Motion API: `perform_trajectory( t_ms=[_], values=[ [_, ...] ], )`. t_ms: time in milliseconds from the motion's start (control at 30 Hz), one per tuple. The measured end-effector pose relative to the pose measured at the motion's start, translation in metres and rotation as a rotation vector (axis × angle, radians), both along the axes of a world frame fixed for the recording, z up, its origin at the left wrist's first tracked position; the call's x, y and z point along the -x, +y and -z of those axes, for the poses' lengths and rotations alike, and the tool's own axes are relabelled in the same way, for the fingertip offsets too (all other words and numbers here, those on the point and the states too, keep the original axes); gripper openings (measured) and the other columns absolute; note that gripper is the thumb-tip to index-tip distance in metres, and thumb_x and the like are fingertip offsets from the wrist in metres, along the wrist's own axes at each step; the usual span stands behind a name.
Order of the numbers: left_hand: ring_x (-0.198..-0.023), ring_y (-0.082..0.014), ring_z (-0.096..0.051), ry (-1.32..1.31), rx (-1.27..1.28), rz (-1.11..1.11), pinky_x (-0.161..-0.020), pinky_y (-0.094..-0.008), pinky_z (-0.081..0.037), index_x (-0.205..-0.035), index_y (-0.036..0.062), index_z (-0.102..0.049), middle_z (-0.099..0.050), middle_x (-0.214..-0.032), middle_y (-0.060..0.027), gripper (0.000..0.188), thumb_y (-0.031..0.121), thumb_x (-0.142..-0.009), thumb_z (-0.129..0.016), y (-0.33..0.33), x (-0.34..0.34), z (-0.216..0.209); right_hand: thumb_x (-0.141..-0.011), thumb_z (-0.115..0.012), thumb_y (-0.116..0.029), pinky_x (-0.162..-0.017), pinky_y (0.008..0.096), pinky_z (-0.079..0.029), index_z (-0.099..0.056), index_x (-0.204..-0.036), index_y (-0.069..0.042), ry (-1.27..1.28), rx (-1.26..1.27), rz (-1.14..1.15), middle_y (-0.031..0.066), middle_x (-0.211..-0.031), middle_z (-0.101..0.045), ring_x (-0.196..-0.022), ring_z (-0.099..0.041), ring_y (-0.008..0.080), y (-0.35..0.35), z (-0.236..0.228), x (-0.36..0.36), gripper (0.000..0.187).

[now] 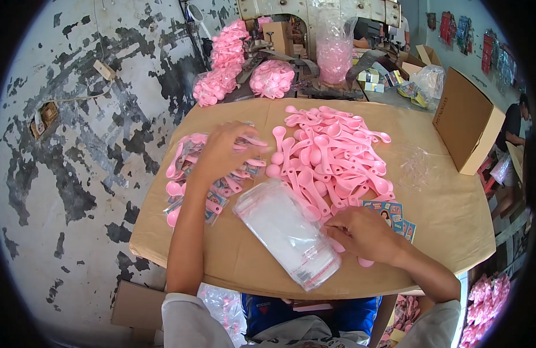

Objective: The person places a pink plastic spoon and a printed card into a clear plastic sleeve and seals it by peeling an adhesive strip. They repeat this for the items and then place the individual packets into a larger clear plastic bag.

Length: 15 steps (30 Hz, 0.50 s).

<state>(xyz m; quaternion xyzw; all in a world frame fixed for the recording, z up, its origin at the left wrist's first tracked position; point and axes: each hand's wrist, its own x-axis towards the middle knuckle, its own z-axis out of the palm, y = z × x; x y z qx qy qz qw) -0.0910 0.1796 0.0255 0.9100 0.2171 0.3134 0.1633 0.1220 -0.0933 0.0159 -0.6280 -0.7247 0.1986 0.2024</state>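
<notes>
Flaking, dark-blotched paint roughened the wall (105, 162) beside a table (448, 232) covered in smooth brown sheeting. Round-bowled pink plastic spoons (337, 156) lay heaped at its centre, right of a pile of film-wrapped spoon packets (233, 184). Over these hung the person's blurred left hand (236, 148), fingers loosely bent, its hold unclear. Beside glossy clear plastic sleeves (288, 232), the right hand (366, 232) curled half-closed over pink plastic; whether it gripped could not be told.
</notes>
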Motion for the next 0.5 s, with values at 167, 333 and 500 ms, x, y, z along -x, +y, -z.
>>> perform_trajectory(
  t_ms=[167, 333, 500],
  values=[
    [-0.077, -0.0131, -0.063, 0.501, 0.49, 0.767, -0.07, -0.0274, -0.05, -0.1, 0.0049, -0.07, -0.067, -0.08, -0.004, 0.021, 0.019, -0.085, -0.074, -0.112, -0.03, -0.027, -0.09, -0.06, -0.013, -0.073, 0.0456, -0.05, -0.065, -0.099, -0.001, 0.124, -0.136, -0.009, 0.0178, -0.084, -0.067, -0.08, -0.066, 0.0354, -0.007, 0.013, -0.003, 0.016],
    [-0.072, -0.0178, -0.063, 0.77, 0.511, 0.853, -0.066, -0.0332, -0.048, -0.096, 0.0035, -0.069, -0.066, -0.077, -0.0095, 0.024, 0.025, -0.085, -0.072, -0.135, -0.044, 0.0, -0.091, -0.061, -0.018, -0.076, 0.0463, -0.05, -0.063, -0.1, 0.0, 0.02, -0.127, -0.027, 0.0193, -0.086, -0.067, -0.084, -0.065, 0.0363, -0.01, 0.01, 0.006, 0.02],
    [-0.071, -0.0169, -0.063, 0.738, 0.536, 0.893, -0.065, -0.0312, -0.048, -0.094, 0.0029, -0.07, -0.065, -0.075, -0.0089, 0.022, 0.024, -0.087, -0.07, -0.131, -0.039, -0.008, -0.092, -0.059, -0.023, -0.077, 0.0478, -0.048, -0.064, -0.095, -0.001, 0.165, 0.027, 0.005, 0.0209, -0.086, -0.065, -0.085, -0.063, 0.0371, -0.002, 0.005, -0.002, 0.022]
  ],
)
